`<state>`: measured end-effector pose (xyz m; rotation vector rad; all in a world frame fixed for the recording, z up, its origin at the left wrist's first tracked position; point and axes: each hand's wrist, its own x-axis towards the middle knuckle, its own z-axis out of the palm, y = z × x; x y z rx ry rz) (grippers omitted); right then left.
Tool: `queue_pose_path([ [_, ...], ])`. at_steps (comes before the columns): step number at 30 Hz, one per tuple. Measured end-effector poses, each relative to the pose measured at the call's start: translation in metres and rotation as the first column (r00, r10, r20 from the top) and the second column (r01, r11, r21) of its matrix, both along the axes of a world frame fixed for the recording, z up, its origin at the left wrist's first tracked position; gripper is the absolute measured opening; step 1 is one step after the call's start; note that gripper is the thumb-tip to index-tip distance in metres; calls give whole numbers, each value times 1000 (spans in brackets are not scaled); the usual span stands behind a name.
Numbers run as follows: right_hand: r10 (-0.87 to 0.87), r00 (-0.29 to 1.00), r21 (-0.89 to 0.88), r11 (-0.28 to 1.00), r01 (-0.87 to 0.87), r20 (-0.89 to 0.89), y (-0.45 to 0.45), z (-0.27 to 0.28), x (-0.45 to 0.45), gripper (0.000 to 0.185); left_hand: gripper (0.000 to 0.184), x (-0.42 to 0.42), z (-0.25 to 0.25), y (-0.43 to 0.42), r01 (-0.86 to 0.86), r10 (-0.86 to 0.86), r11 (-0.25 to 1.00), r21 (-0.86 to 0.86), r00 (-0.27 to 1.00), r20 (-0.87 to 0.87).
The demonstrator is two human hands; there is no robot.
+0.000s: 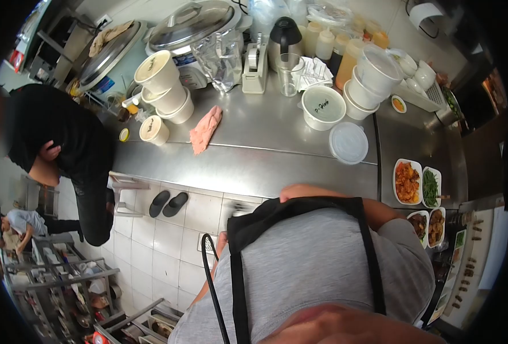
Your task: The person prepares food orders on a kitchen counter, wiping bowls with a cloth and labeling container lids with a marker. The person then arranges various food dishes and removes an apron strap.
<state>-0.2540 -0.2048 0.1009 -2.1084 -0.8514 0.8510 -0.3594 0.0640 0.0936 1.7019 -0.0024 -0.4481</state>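
Observation:
My right hand [299, 192] is at the front edge of the black apron [259, 221], by the counter's near edge. Its fingers look curled against the cloth, partly hidden by it. At the apron's left side only a sliver of my left hand [223, 239] shows; its fingers are hidden. A blurred grey-and-white thing [243, 207] is just beyond that side, too smeared to name. On the steel counter [236, 166] ahead are a lidded tub with writing [324, 107], a clear round lid [348, 143] and a pink cloth [206, 129].
Stacked tubs [165, 86] stand at the left, more tubs [369, 83] at the right. Behind them are a tape dispenser [255, 66], a thermos jug [287, 40] and squeeze bottles [325, 45]. Food trays [407, 182] sit at right. A co-worker in black [59, 132] is at left.

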Motion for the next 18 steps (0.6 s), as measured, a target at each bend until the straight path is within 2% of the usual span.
queue_pose_path([
  [2,-90,996,-28,996,90,14,-10,33,-7,24,24,-3,-1,-4,-85,84,996,29,995,45],
  [5,-275,955,182,939,292,-111,-25,13,-16,20,25,-9,4,-7,-240,234,969,53,968,92],
  [7,-275,946,163,939,303,-173,-43,17,-18,18,25,-15,7,-4,-402,399,915,28,913,85],
  [8,-268,941,153,941,302,-206,-51,19,-17,17,26,-19,8,0,-497,497,867,-8,865,67],
  [9,-268,952,102,954,284,-148,-59,16,-16,17,26,-24,8,5,-594,596,802,-58,802,33],
  [10,-257,962,50,964,263,-92,-67,14,-15,17,26,-32,4,14,-693,697,704,-155,716,-34],
  [11,-278,953,6,960,281,-123,-76,10,-15,17,19,-43,-2,24,-767,773,573,-289,623,-119],
  [12,-296,943,-42,955,293,-153,-83,6,-15,16,13,-48,8,36,-825,818,480,-299,544,-188],
  [13,-272,951,-129,958,255,-149,-89,5,-14,17,10,-56,21,45,-781,820,430,-453,548,-165],
  [14,-250,958,-212,953,217,-142,-90,6,-13,19,11,-61,37,47,-808,883,321,-494,444,-152],
  [16,-195,973,-355,924,139,-125,-93,11,-9,21,20,-76,64,62,-689,879,327,-647,473,-59],
  [18,-134,983,-392,917,75,-124,-92,13,-9,21,21,-84,95,67,-559,877,386,-734,470,103],
])
